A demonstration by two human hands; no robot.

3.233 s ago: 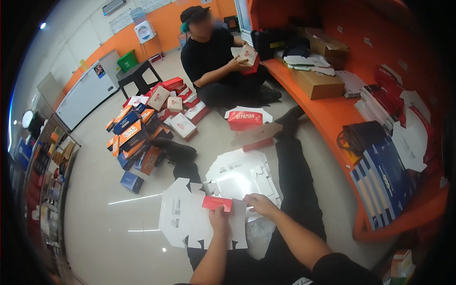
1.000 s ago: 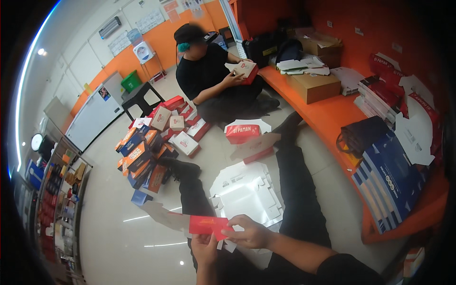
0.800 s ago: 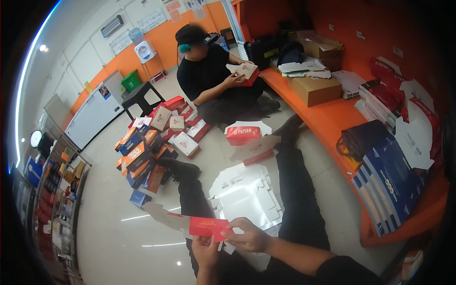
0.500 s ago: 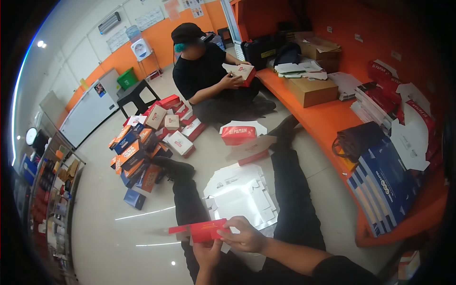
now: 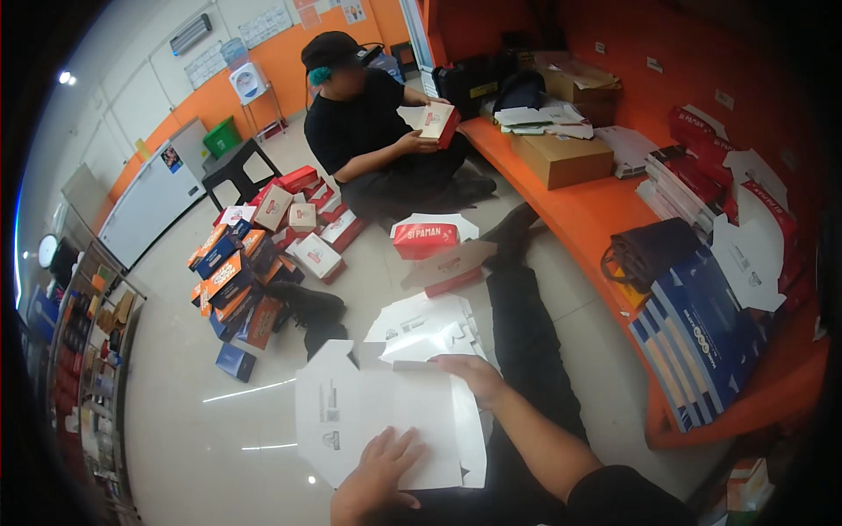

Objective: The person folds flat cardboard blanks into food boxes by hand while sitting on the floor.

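As seen from the head, shows a white carton blank lying nearly flat over the legs, white side up, with small printed marks toward its left end. Has the left hand spread flat on the near part, fingers apart, pressing or resting rather than gripping. Has the right hand closed on the far edge, at the end of a narrow raised flap; too small to make out the exact pinch.

Looks light and thin, stiff enough across the broad panel but likely to bend along its creases and spring back if let go early. May slide a little under a dry palm, given the smooth face; could kink or tear at the narrow tabs. Best taken by the panel's edges, with one palm steadying the middle and a pinch close to the flap's crease.

Just beyond, shows a stack of white blanks on the floor, then a red box; farther off, a co-worker holding a red-and-cream box.
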